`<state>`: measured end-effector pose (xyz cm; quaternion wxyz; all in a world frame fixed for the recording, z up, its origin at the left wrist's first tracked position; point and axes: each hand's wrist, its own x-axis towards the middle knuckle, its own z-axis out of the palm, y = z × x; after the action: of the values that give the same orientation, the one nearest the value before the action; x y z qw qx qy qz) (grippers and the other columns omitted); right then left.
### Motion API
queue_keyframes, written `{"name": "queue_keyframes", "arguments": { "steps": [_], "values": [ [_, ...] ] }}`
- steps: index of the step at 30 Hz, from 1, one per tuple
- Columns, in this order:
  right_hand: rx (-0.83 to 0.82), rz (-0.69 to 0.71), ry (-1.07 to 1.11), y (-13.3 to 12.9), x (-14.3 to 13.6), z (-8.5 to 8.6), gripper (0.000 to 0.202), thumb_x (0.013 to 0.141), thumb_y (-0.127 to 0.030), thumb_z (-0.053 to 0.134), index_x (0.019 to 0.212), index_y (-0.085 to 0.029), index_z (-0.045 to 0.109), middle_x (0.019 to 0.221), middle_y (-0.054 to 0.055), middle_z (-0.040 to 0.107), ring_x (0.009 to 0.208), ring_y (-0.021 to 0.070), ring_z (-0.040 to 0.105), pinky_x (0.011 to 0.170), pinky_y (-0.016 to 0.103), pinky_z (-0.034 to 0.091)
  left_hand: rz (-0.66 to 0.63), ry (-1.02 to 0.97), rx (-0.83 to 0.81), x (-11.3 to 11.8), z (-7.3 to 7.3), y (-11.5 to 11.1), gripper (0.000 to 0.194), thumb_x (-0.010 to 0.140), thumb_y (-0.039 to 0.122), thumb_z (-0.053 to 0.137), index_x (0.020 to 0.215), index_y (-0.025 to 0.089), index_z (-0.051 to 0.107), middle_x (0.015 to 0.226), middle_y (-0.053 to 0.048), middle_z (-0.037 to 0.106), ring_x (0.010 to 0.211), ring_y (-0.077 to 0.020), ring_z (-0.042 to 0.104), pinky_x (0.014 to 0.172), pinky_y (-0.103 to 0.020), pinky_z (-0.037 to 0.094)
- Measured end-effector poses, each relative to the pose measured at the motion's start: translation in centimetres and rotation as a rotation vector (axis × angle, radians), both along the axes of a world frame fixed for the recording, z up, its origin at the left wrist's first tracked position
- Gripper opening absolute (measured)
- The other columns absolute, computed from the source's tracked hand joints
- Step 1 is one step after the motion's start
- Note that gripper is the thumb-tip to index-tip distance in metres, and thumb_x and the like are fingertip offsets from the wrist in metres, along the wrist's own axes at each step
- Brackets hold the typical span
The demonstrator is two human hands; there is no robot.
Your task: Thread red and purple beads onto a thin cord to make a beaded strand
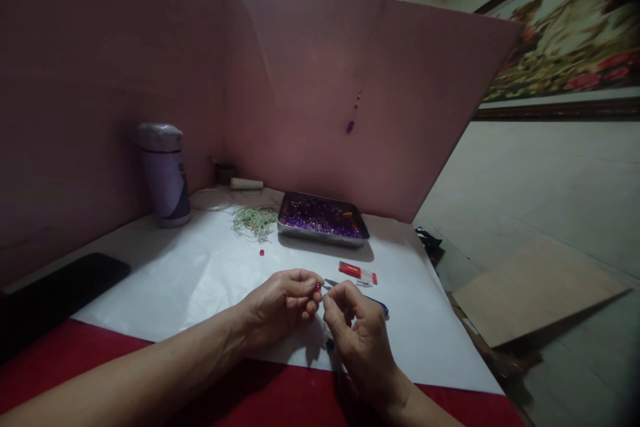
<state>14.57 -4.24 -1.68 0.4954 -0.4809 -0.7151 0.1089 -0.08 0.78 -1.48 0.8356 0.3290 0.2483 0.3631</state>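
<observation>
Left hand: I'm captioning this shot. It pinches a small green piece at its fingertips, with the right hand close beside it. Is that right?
The colour is wrong: the small piece is red, not green, as the head view shows. The rest stands: the left hand pinches it at its fingertips, with the right hand close beside it.

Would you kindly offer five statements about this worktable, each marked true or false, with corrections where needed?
1. The left hand pinches a small red bead. True.
2. The metal tray holds only green beads. False: the beads in it are mostly purple.
3. The lavender tumbler stands upright on the white sheet. True.
4. The right hand lies flat, far from the left. False: it is curled, close beside it.
5. The pale green tangle lies left of the tray in the picture. True.
</observation>
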Motion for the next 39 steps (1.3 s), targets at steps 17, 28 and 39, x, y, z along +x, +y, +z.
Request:
{"name": "queue_keyframes", "arguments": {
  "steps": [17, 28, 39],
  "values": [
    [-0.015, -0.006, 0.003, 0.01, 0.09, 0.02, 0.021, 0.086, -0.024, 0.050, 0.065, -0.018, 0.050, 0.053, -0.004, 0.050, 0.047, 0.0102, 0.044, 0.049, 0.021, 0.034, -0.011, 0.014, -0.005, 0.07, 0.41, -0.06, 0.011, 0.070, 0.010, 0.068, 0.080, 0.007, 0.064, 0.065, -0.004, 0.060, 0.052, -0.0064, 0.053, 0.054, -0.017, 0.038],
    [-0.001, 0.001, 0.014, -0.03, 0.09, 0.19, 0.021, 0.085, -0.023, 0.050, 0.064, -0.019, 0.049, 0.052, -0.004, 0.048, 0.046, 0.0102, 0.043, 0.048, 0.022, 0.034, 0.014, 0.043, -0.020, 0.07, 0.43, -0.10, 0.012, 0.067, 0.012, 0.071, 0.070, 0.009, 0.060, 0.062, -0.002, 0.058, 0.048, -0.0054, 0.050, 0.050, -0.016, 0.037],
    [-0.010, 0.007, 0.006, -0.09, 0.10, -0.01, 0.022, 0.086, -0.024, 0.050, 0.064, -0.019, 0.048, 0.053, -0.004, 0.047, 0.048, 0.0102, 0.043, 0.049, 0.022, 0.034, 0.001, 0.033, -0.028, 0.01, 0.73, -0.19, 0.012, 0.067, 0.012, 0.071, 0.076, 0.009, 0.063, 0.062, -0.001, 0.056, 0.049, -0.0054, 0.049, 0.051, -0.016, 0.036]
  ]
}}
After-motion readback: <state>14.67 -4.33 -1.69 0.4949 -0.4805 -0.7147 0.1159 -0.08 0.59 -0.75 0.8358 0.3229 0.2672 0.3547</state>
